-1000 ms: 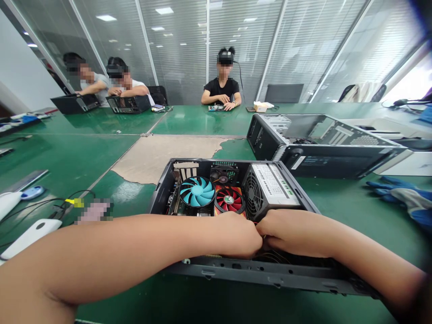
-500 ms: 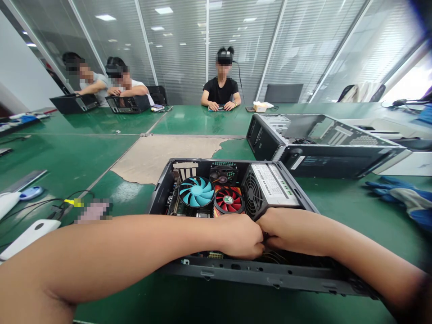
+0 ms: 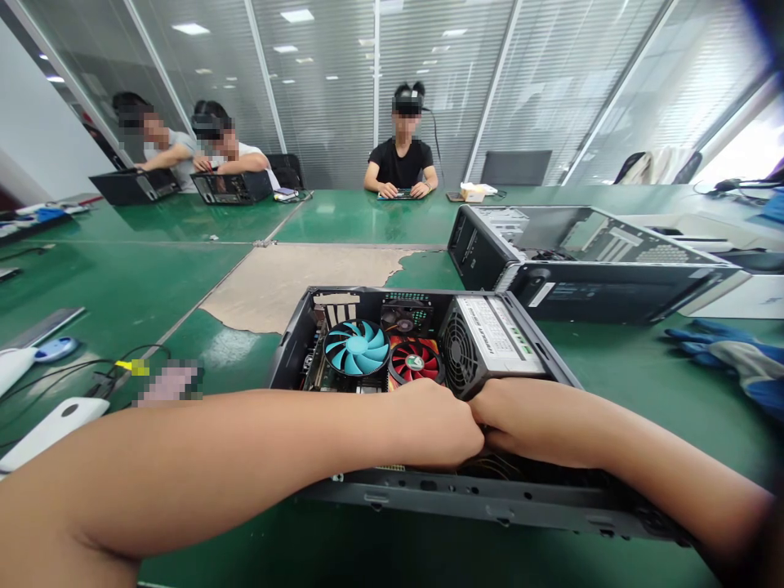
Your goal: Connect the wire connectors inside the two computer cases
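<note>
Two bare hands meet knuckle to knuckle inside an open computer case [image 3: 392,490] lying on its side on a green table [image 3: 343,220], directly in front of the wearer. The left hand [image 3: 442,426] and the right hand [image 3: 527,420] are curled, but their fingertips are buried between them; what they grip, if anything, cannot be told. The forearms block much of the interior and the case's right end, where a dark blur fills the picture's corner. Thin wires [image 3: 493,465] show faintly in the shadow below the hands.

Beyond the left wrist sit a round turquoise fan [image 3: 357,346] with broad curved blades and a smaller red fan [image 3: 416,362], its lower edge cut off by the left hand. Beside it, a boxy power supply [image 3: 505,335] presents a ringed grille and a white label too blurred to read in full. The case's near rail is dark, punched metal.

Behind, to the right, stands a second case [image 3: 612,286], its top open; crumpled blue-and-white fabric gloves [image 3: 735,351] lie smeared near the frame's edge. At left, pixelation masks a pinkish item [image 3: 171,384] near a smooth white device [image 3: 58,433]. The table's coating ends raggedly around a matte beige patch [image 3: 294,278].
</note>
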{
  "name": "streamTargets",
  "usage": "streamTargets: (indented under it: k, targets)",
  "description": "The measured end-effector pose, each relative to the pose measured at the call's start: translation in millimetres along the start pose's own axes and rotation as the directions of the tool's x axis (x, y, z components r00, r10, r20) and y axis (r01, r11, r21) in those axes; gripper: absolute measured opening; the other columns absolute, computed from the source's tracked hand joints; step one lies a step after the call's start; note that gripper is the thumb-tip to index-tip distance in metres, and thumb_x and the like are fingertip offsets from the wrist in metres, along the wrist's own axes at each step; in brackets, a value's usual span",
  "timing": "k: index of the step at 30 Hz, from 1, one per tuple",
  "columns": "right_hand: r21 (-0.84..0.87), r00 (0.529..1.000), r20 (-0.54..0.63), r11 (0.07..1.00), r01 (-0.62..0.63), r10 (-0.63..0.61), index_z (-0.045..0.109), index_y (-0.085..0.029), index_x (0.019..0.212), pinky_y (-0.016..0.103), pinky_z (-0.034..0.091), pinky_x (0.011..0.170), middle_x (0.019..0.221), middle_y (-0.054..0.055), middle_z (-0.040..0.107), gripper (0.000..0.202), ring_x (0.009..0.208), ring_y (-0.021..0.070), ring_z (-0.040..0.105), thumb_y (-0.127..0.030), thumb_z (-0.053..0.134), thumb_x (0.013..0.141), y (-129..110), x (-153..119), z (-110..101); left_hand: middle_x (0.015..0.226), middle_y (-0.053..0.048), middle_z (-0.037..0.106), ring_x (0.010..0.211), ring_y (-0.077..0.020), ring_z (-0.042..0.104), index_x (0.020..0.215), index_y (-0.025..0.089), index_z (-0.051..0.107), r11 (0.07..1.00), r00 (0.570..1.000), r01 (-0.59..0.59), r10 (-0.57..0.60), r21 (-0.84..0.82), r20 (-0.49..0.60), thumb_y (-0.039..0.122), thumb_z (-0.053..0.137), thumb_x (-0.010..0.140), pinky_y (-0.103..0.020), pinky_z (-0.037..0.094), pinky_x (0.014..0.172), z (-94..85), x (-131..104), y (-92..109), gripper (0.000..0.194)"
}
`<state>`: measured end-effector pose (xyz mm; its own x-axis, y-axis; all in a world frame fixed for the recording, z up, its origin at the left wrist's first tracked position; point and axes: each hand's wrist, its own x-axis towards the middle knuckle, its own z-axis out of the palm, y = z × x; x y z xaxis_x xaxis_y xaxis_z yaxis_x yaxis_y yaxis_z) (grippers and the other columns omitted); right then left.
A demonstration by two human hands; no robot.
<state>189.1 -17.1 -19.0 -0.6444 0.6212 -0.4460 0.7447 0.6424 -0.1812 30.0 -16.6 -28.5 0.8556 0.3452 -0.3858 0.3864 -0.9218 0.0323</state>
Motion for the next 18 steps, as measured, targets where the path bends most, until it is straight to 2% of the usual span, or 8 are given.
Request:
streamTargets:
  k: [3, 10, 13, 18]
  targets:
    - [0.013, 1.000, 0.021, 1.000, -0.014, 0.014, 0.075, -0.017, 0.084, 0.030, 0.040, 0.062, 0.087, 0.010, 0.076, 0.024, 0.075, 0.0233, 0.069, -0.016, 0.051, 0.083, -1.9, 0.7, -1.9, 0.087, -0.008, 0.074, 0.082, -0.0295, 0.070, 0.098, 0.022, 0.074, 1.000, 1.000, 0.006, -0.006, 0.005, 0.015, 0.015, 0.050, 0.089, -0.040, 0.055, 0.058, -2.5, -1.2, 0.8, 0.027]
    - [0.024, 1.000, 0.026, 1.000, -0.016, 0.016, 0.075, -0.017, 0.089, 0.031, 0.045, 0.069, 0.094, 0.010, 0.076, 0.025, 0.083, 0.0244, 0.070, -0.016, 0.051, 0.082, -3.1, 0.0, -3.1, 0.091, -0.009, 0.074, 0.083, -0.0281, 0.070, 0.093, 0.021, 0.074, 0.997, 0.999, 0.049, -0.048, -0.055, 0.013, 0.027, 0.046, 0.094, -0.038, 0.054, 0.058, 1.6, 1.0, 1.5, 0.028]
    - [0.020, 0.999, 0.026, 1.000, -0.020, 0.019, 0.075, -0.017, 0.089, 0.032, 0.045, 0.069, 0.094, 0.010, 0.076, 0.025, 0.083, 0.0246, 0.070, -0.016, 0.051, 0.082, -3.5, -1.1, -2.8, 0.087, -0.009, 0.074, 0.080, -0.0257, 0.070, 0.091, 0.021, 0.074, 0.997, 0.998, 0.059, -0.059, -0.048, 0.002, 0.026, 0.050, 0.093, -0.035, 0.054, 0.059, -1.1, -0.5, 2.3, 0.025]
    - [-0.002, 1.000, 0.027, 1.000, -0.015, 0.015, 0.075, -0.017, 0.089, 0.032, 0.043, 0.065, 0.092, 0.011, 0.076, 0.025, 0.081, 0.0260, 0.070, -0.016, 0.051, 0.082, -3.0, -1.7, -1.3, 0.084, -0.009, 0.073, 0.080, -0.0268, 0.070, 0.094, 0.021, 0.075, 0.999, 0.999, 0.031, -0.031, -0.012, 0.018, 0.020, 0.051, 0.091, -0.035, 0.051, 0.055, -6.9, -3.7, 3.4, 0.024]
